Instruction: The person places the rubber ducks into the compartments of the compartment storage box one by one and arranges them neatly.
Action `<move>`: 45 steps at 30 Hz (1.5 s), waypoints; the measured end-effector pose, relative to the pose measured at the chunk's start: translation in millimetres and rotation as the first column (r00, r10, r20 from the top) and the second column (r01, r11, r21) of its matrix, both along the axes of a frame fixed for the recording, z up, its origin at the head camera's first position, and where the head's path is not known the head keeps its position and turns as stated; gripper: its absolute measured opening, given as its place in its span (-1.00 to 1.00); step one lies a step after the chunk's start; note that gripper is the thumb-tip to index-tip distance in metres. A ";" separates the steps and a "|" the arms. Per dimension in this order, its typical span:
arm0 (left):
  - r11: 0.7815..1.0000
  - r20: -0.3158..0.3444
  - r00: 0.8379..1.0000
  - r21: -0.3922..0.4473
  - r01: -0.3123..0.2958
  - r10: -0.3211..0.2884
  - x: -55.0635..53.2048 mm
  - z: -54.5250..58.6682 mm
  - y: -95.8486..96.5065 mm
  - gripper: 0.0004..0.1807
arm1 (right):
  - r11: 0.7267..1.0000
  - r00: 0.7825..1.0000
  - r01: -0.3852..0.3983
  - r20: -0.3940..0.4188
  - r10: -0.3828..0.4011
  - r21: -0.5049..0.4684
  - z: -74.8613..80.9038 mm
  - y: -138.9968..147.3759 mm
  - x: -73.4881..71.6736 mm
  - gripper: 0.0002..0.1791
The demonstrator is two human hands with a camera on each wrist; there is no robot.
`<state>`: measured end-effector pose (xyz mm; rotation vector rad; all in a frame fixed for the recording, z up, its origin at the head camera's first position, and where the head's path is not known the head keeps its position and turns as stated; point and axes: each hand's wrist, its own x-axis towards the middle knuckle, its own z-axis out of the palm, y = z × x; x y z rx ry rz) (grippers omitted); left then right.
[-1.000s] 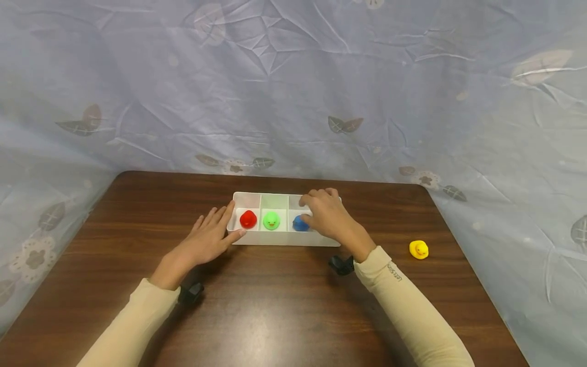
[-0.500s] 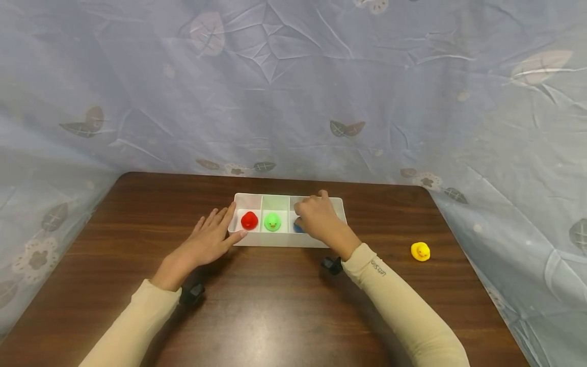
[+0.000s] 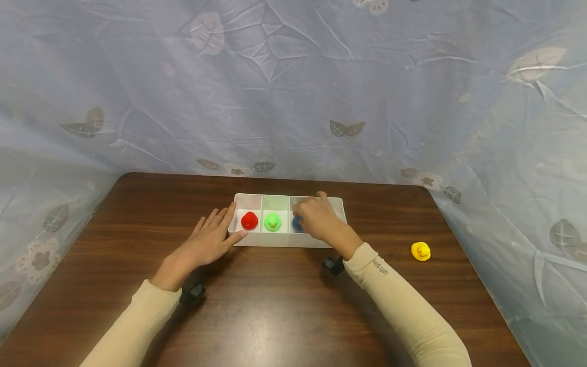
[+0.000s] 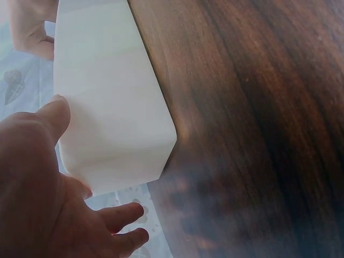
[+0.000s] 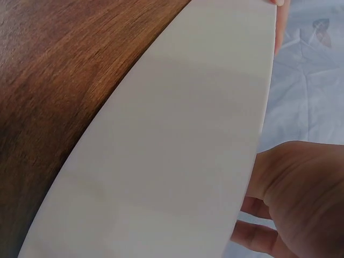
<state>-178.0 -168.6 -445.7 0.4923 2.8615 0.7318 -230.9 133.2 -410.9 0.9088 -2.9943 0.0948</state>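
Note:
A white box (image 3: pixel 275 240) with three compartments stands near the far side of the table. In its left compartment sits a red toy (image 3: pixel 249 220), and in the middle one a green rubber duck (image 3: pixel 272 222). My right hand (image 3: pixel 317 218) reaches into the right compartment, fingers curled down over a blue toy (image 3: pixel 297 224) and partly covering it; the fingertips are hidden. My left hand (image 3: pixel 206 243) lies against the box's left end with fingers extended. In the left wrist view, its thumb (image 4: pixel 57 114) touches the front rim.
A yellow rubber duck (image 3: pixel 420 251) sits on the brown wooden table (image 3: pixel 257 306), right of the box. A patterned cloth (image 3: pixel 293 102) hangs behind the table and along its sides. Black wrist cameras (image 3: pixel 193 294) hang under both wrists.
My right hand has moved slightly left and its fingers have come in over the blue toy, hiding more of it. The left hand stays at the box's left end.

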 end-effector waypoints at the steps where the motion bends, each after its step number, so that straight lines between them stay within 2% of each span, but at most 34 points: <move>1: 1.000 0.004 1.000 0.002 -0.002 0.002 0.1 -0.3 0.1 0.03 | 1.000 1.000 -0.003 0.000 0.003 -0.002 0.2 0.3 0.4 -0.83; 7: 1.000 0.019 1.000 0.009 -0.001 0.000 0.2 -1.0 0.7 0.04 | 1.000 1.000 -0.016 0.004 0.016 -0.021 1.3 1.1 2.9 -0.82; 10: 1.000 0.020 1.000 0.009 -0.001 0.001 -2.1 -7.1 -0.8 0.07 | 0.999 1.000 -0.022 0.009 0.022 -0.027 0.6 1.4 3.6 -0.82; 16: 1.000 0.026 1.000 -0.005 0.001 -0.001 -4.7 -15.3 -2.3 0.08 | 0.999 1.000 -0.026 -0.009 0.026 -0.041 0.1 4.5 4.6 -0.98; 18: 1.000 0.020 1.000 -0.007 0.004 -0.004 -4.0 -14.5 -1.9 0.08 | 0.999 1.000 -0.017 -0.018 0.017 -0.042 2.0 6.7 5.7 -0.95; 22: 1.000 0.006 1.000 -0.003 0.003 -0.003 -1.6 -10.9 -0.7 0.07 | 0.999 1.000 0.016 -0.017 -0.017 -0.050 7.4 13.9 8.3 -0.71; 25: 1.000 0.010 1.000 -0.019 0.000 0.000 0.4 -6.4 0.4 0.04 | 0.998 0.999 0.031 -0.032 -0.033 -0.062 11.0 22.3 9.6 -0.63; 31: 0.999 0.023 1.000 -0.053 0.001 0.000 2.1 -3.1 1.2 0.01 | 0.994 0.996 0.043 -0.073 -0.050 -0.105 15.9 43.4 9.5 -0.66; 45: 0.999 0.010 1.000 -0.054 0.005 -0.005 2.3 -2.5 1.6 0.01 | 0.975 0.988 0.141 -0.044 -0.151 -0.173 21.2 79.4 14.5 -0.65</move>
